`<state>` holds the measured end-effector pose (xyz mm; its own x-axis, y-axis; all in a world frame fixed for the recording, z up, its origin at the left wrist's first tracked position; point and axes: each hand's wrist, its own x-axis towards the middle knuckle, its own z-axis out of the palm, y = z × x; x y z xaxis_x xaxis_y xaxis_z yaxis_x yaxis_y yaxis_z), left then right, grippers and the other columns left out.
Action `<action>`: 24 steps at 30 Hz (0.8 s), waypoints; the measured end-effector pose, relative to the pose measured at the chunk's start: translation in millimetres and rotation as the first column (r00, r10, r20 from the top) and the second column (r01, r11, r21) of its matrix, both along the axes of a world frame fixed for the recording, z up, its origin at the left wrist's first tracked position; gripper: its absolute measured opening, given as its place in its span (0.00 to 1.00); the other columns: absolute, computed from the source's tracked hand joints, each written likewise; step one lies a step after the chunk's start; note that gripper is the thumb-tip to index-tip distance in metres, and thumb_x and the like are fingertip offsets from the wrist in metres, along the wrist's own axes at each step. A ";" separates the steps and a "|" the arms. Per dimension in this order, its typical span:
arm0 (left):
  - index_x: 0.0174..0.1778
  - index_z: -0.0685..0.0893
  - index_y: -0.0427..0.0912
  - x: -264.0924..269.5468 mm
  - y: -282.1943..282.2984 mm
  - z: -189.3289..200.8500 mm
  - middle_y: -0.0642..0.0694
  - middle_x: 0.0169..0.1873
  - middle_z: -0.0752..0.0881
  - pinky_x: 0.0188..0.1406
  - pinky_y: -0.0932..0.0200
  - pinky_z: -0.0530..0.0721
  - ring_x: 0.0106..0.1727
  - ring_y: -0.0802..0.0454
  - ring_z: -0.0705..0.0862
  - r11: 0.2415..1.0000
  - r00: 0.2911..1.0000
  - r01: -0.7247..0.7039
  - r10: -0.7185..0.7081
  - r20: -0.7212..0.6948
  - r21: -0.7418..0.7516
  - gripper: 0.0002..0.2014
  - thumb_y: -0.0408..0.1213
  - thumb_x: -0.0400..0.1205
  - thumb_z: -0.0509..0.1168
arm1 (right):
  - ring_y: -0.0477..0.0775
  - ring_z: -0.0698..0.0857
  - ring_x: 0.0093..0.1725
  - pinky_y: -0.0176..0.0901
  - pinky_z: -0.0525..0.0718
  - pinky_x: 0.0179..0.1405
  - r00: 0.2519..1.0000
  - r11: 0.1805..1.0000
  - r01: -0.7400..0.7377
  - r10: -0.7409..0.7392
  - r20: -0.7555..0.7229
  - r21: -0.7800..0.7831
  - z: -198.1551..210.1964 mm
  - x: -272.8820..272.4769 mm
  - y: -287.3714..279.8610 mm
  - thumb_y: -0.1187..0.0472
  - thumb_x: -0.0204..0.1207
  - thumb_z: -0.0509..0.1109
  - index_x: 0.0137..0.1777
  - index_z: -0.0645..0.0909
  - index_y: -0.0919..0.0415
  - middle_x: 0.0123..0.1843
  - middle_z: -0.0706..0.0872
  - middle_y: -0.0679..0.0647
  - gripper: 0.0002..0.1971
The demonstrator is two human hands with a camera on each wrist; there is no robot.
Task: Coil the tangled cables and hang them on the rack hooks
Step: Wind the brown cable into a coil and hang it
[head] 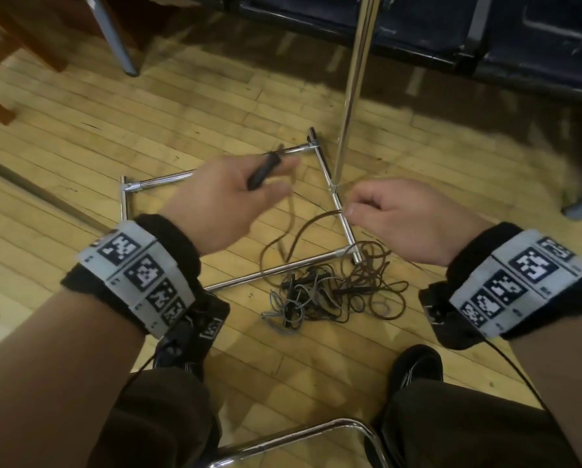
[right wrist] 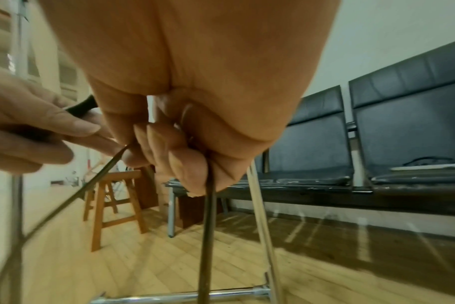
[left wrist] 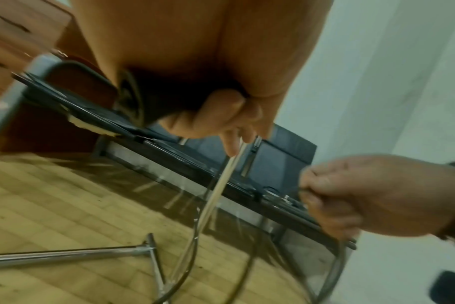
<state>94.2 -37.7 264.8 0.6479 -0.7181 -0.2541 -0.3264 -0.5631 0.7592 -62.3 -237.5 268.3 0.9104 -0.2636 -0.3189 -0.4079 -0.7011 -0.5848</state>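
A tangle of thin dark and grey cables [head: 333, 292] lies on the wooden floor by the chrome rack base [head: 345, 231]. My left hand [head: 266, 184] grips the black plug end [head: 262, 172] of a brown cable [head: 293, 234] above the base. My right hand [head: 357, 206] has its fingers curled round the same brown cable [right wrist: 207, 226], which hangs down from the fist to the pile. In the left wrist view the plug [left wrist: 140, 102] sits in my palm. The rack's upright pole [head: 353, 86] rises just behind the hands. The hooks are out of view.
A row of dark padded seats [head: 485, 38] stands behind the rack. A wooden stool [right wrist: 112, 205] and a grey metal leg [head: 114, 35] are at the back left. My knees and shoes and a chrome chair frame [head: 299, 437] are at the near edge.
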 end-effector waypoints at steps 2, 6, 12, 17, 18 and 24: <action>0.66 0.84 0.73 -15.7 -10.0 -0.9 0.75 0.30 0.86 0.19 0.72 0.77 0.21 0.64 0.80 0.985 0.984 0.172 -0.171 -0.042 0.005 0.11 0.54 0.90 0.67 | 0.50 0.85 0.40 0.58 0.85 0.41 0.999 0.998 0.000 -0.003 0.041 0.060 4.1 5.7 11.0 0.45 0.87 0.61 0.49 0.84 0.44 0.42 0.88 0.51 0.11; 0.45 0.90 0.57 -19.6 -20.3 -6.2 0.60 0.22 0.83 0.17 0.67 0.73 0.18 0.63 0.75 0.976 0.965 0.212 -0.218 -0.146 -0.058 0.11 0.52 0.90 0.67 | 0.47 0.80 0.32 0.54 0.80 0.34 0.993 0.990 0.026 -0.042 0.108 0.140 5.6 7.0 11.6 0.45 0.87 0.62 0.48 0.85 0.43 0.36 0.85 0.48 0.12; 0.35 0.90 0.59 10.2 -9.3 -9.5 0.60 0.25 0.81 0.19 0.63 0.71 0.22 0.60 0.72 0.948 0.946 -0.231 0.166 -0.280 -0.218 0.14 0.58 0.84 0.71 | 0.37 0.77 0.27 0.48 0.80 0.36 0.998 0.984 0.069 -0.067 -0.014 0.165 -10.6 -6.5 -9.9 0.39 0.84 0.59 0.46 0.85 0.45 0.29 0.81 0.39 0.17; 0.33 0.89 0.61 38.1 9.6 -9.1 0.55 0.29 0.80 0.25 0.54 0.73 0.25 0.55 0.73 0.865 0.882 -0.462 0.425 -0.205 -0.193 0.14 0.62 0.79 0.71 | 0.53 0.77 0.32 0.54 0.80 0.41 0.966 0.988 0.154 -0.148 -0.210 0.014 -24.2 -28.6 -47.9 0.36 0.85 0.58 0.43 0.85 0.47 0.31 0.79 0.51 0.21; 0.34 0.89 0.61 37.8 9.9 -10.9 0.56 0.28 0.80 0.27 0.52 0.73 0.25 0.55 0.73 0.871 0.888 -0.455 0.429 -0.164 -0.186 0.14 0.63 0.80 0.70 | 0.52 0.77 0.31 0.53 0.79 0.39 0.963 0.988 0.153 -0.155 -0.221 -0.028 -24.5 -29.6 -51.0 0.35 0.85 0.59 0.43 0.85 0.47 0.30 0.79 0.51 0.21; 0.59 0.89 0.60 26.6 -2.3 -10.6 0.56 0.38 0.88 0.32 0.55 0.81 0.32 0.58 0.84 0.941 0.937 -0.337 0.337 0.094 -0.013 0.09 0.54 0.90 0.66 | 0.54 0.80 0.36 0.46 0.71 0.33 0.981 0.988 0.103 -0.121 -0.152 -0.118 -13.1 -17.7 -37.7 0.43 0.89 0.58 0.46 0.85 0.55 0.37 0.83 0.54 0.21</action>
<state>120.8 -40.0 254.3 0.8726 -0.4529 -0.1827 -0.1867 -0.6551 0.7321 -80.0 -275.1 255.2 0.8134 -0.4022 -0.4202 -0.5687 -0.7017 -0.4292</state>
